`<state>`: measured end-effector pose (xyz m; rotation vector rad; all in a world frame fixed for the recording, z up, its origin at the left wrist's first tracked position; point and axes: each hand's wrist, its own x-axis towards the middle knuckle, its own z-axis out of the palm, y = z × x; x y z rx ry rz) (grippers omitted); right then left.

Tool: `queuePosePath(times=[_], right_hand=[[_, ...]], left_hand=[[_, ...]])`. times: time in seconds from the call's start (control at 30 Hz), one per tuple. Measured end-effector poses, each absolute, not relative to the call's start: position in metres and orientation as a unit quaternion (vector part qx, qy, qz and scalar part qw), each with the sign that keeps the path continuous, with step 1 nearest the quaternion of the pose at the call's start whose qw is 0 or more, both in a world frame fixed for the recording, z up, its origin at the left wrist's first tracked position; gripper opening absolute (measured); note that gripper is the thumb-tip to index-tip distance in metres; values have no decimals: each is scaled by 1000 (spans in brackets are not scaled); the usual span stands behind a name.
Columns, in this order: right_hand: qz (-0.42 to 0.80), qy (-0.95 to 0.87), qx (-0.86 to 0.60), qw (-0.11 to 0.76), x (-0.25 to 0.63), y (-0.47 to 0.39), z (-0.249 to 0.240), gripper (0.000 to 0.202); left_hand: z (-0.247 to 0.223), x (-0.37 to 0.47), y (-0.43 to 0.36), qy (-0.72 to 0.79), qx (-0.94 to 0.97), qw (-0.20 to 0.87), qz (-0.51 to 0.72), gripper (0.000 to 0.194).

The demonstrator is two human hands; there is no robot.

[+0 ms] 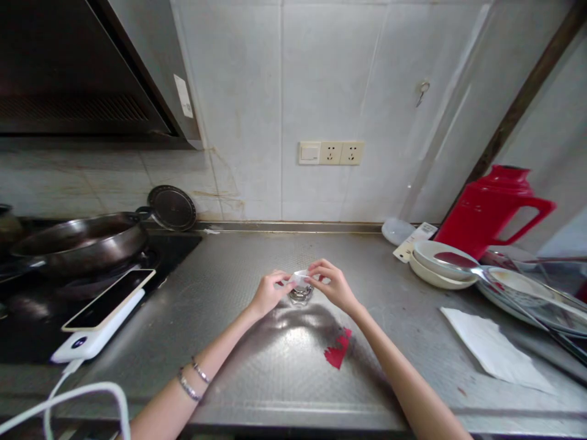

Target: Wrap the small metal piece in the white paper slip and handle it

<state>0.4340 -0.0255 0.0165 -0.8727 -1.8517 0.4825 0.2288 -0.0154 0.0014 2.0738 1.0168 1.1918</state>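
The left hand (270, 292) and right hand (334, 285) pinch a small whitish piece (301, 279) between their fingertips, above the steel counter (220, 275), midway between its front and back edges; it spans left to right, pointing direction unclear.

Held piece (300, 278): translucent white. Scrap (338, 351) and thermos (481, 214) are both red. Tabletop (229, 348) reads silver-grey, finely patterned. Wall tiles (247, 79): pale grey, yellow-brown streaks at lower left. Socket panel (331, 153): cream. Paper sheet (498, 349): plain white. Stove (27, 330): black.
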Motion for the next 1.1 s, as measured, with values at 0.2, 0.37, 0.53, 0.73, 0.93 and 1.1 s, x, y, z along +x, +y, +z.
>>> queuePosePath(times=[0.2,0.37,0.53,0.73,0.93,1.1], right_hand=[[242,-730,-387,508,430,-25,12,36],[259,-725,-423,479,429,-18,3,26],[92,-746,-451,481,428,-10,1,19],[11,-889,-405,215,427,-14,2,26],[22,-910,-402,96,433,-17,19,27],[63,-914,-398,55,434,-16,32,26]], left_hand=[[0,232,-18,377,758,306,436,30],[-3,231,-16,371,745,326,448,20],[-21,229,-5,421,730,279,460,46],[-38,234,1,454,748,299,380,98],[-51,246,12,437,768,306,354,111],[-58,248,18,428,761,342,348,101]])
